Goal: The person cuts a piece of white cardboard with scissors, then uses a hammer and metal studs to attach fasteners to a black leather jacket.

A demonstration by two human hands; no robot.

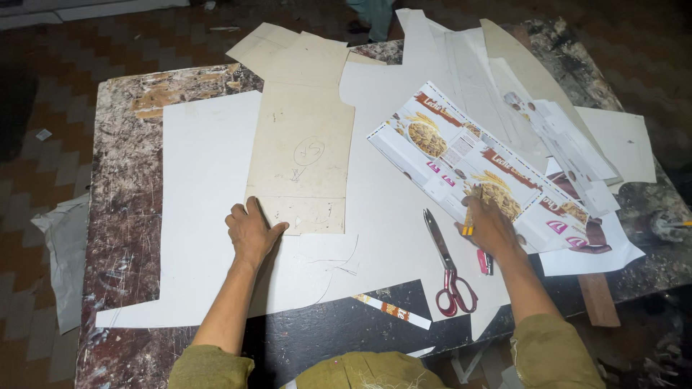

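Note:
My left hand (251, 231) rests flat with fingers spread on the lower left corner of a beige cardboard template (303, 144), which lies on a large white sheet (205, 202). My right hand (490, 227) grips a yellow pencil (469, 213) and presses on the edge of a printed packaging sheet (461, 155) with food pictures. Red-handled scissors (448, 265) lie closed on the white sheet between my two hands. A small red object (484, 262) lies just under my right wrist.
The scratched, paint-stained table (122, 216) carries more white and beige cardboard pieces (461, 65) at the back and right. A narrow printed strip (393, 311) lies near the front edge. A wooden slat (598, 299) sticks out at the right. Another person's legs (371, 18) stand beyond the table.

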